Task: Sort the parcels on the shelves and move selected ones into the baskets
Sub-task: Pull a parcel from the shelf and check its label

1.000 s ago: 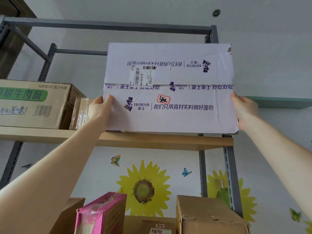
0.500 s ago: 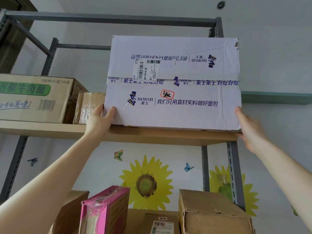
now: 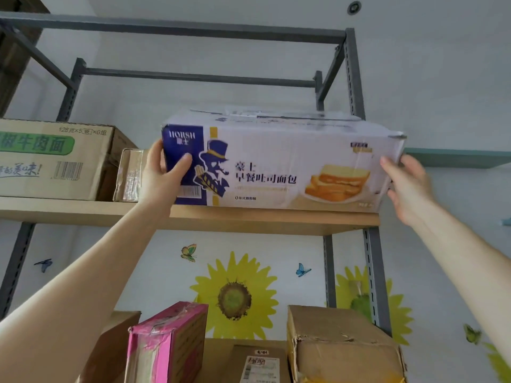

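Head view: bread carton [image 3: 276, 167] rests on the upper shelf [image 3: 249, 219]. The left hand [image 3: 160, 178] grips its left end; the right hand [image 3: 409, 186], fingers loosely straight, meets its right end. Step: shelf sorting. Next, probably squaring it.

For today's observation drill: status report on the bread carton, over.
Left hand grips HORSH bread carton by left end. Right hand open at its right end. Carton sits on top shelf board. Small taped box close beside left hand.

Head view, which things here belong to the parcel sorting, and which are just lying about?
Job: bread box, left hand gripping it, right hand, upper shelf, noodle carton, pink parcel, brown box.
Just there: sunflower sticker, butterfly sticker, ceiling light.
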A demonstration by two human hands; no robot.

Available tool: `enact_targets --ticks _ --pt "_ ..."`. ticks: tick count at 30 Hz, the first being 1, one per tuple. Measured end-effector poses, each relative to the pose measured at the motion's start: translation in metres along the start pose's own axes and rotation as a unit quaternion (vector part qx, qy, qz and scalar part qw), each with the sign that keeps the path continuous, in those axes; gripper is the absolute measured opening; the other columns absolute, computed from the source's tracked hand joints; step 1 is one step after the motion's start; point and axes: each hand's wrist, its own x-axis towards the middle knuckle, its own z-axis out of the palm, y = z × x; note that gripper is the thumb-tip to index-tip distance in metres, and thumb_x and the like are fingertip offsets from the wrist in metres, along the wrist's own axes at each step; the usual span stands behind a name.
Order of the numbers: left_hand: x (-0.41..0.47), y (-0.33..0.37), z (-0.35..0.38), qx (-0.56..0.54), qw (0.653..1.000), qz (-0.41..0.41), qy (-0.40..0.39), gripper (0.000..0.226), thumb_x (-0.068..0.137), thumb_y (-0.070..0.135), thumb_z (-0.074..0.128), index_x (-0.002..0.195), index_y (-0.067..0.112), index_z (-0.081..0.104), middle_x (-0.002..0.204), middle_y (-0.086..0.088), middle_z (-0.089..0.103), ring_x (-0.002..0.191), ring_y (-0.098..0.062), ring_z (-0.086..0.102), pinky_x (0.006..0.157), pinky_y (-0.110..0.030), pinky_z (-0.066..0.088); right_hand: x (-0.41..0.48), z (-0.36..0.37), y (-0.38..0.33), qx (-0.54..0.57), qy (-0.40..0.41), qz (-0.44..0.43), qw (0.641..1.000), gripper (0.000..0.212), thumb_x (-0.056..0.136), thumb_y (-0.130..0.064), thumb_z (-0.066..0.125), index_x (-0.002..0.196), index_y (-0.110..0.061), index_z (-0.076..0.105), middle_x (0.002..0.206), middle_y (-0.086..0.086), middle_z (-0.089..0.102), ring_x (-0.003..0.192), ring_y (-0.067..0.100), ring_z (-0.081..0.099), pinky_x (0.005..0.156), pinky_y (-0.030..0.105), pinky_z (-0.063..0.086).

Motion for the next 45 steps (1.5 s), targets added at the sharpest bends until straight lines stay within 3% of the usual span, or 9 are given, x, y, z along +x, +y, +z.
enact_targets --ticks 7,12,17,25,29,34,37,40,45 --pt "0.007 -0.009 0.004 0.041 0.999 -0.028 -0.002 0.057 0.085 0.020 0.064 0.135 0.015 0.036 0.126 -0.013 0.058 0.099 -0.027 0.062 0.086 -0.045 0.053 0.004 -0.008 0.006 0.004 -0.003 -0.029 1.000 0.040 0.089 0.004 0.049 0.127 -0.009 0.053 0.095 -0.010 0.068 0.083 0.003 0.063 0.080 0.019 0.052" --pt "-0.005 -0.018 0.001 0.199 0.978 0.049 -0.027 0.040 0.083 0.029 0.064 0.116 0.014 0.048 0.103 -0.003 0.061 0.082 -0.022 0.058 0.064 -0.029 0.043 -0.007 -0.015 0.015 -0.088 -0.034 -0.070 0.993 0.049 0.086 -0.003 0.058 0.132 -0.014 0.046 0.113 0.001 0.062 0.095 0.009 0.061 0.079 0.017 0.050" --pt "-0.017 -0.030 0.012 0.295 0.955 0.035 0.016 0.051 0.081 0.036 0.066 0.116 0.005 0.047 0.097 -0.005 0.055 0.082 -0.022 0.048 0.068 -0.032 0.035 -0.014 -0.020 0.039 -0.204 -0.043 -0.108 0.972 0.046 0.089 -0.021 0.058 0.133 -0.019 0.044 0.110 0.001 0.063 0.102 0.018 0.060 0.090 0.031 0.046" --pt "-0.009 -0.049 0.028 0.522 0.853 -0.007 -0.004 0.066 0.079 0.065 0.048 0.112 0.008 0.045 0.113 -0.020 0.061 0.112 -0.041 0.050 0.098 -0.056 0.031 0.000 -0.009 0.084 -0.396 -0.008 -0.042 0.917 0.052 0.098 -0.035 0.035 0.144 -0.012 0.024 0.139 0.017 0.046 0.124 0.037 0.044 0.103 0.044 0.034" --pt "-0.009 -0.056 0.031 0.489 0.872 -0.032 0.007 0.049 0.084 0.059 0.047 0.089 0.011 0.047 0.104 -0.017 0.064 0.109 -0.037 0.052 0.106 -0.060 0.021 0.002 -0.008 0.104 -0.390 0.023 -0.021 0.920 0.046 0.101 -0.030 0.022 0.137 -0.005 0.035 0.128 0.022 0.053 0.116 0.039 0.049 0.099 0.049 0.038" --pt "-0.013 -0.061 0.032 0.502 0.865 -0.007 0.012 0.047 0.089 0.052 0.043 0.094 0.006 0.051 0.107 -0.019 0.061 0.117 -0.036 0.046 0.107 -0.063 0.013 0.007 -0.008 0.107 -0.351 0.046 -0.016 0.935 0.043 0.100 -0.026 0.026 0.131 -0.002 0.043 0.129 0.021 0.053 0.117 0.036 0.049 0.097 0.042 0.038" --pt "-0.018 -0.062 0.026 0.482 0.876 0.030 -0.007 0.036 0.091 0.045 0.043 0.094 0.009 0.048 0.112 -0.013 0.059 0.119 -0.034 0.045 0.107 -0.061 0.019 0.000 -0.005 0.101 -0.381 0.081 -0.027 0.921 0.039 0.099 -0.021 0.031 0.125 0.003 0.047 0.125 0.025 0.054 0.114 0.039 0.050 0.095 0.043 0.038" --pt "-0.028 -0.061 0.009 0.406 0.910 0.080 0.000 0.031 0.091 0.033 0.049 0.111 0.009 0.053 0.114 -0.011 0.062 0.109 -0.032 0.053 0.094 -0.042 0.038 -0.028 0.014 0.089 -0.410 0.108 -0.109 0.899 0.037 0.092 -0.013 0.042 0.127 0.000 0.047 0.132 0.020 0.051 0.123 0.036 0.044 0.105 0.044 0.031" --pt "-0.026 -0.053 -0.038 0.332 0.930 0.129 0.087 0.035 0.091 0.021 0.051 0.123 0.008 0.053 0.125 -0.012 0.056 0.113 -0.028 0.052 0.086 -0.026 0.036 -0.097 0.107 0.064 -0.283 -0.066 -0.200 0.936 0.032 0.094 -0.010 0.046 0.125 -0.002 0.051 0.130 0.011 0.054 0.122 0.023 0.048 0.098 0.019 0.029"
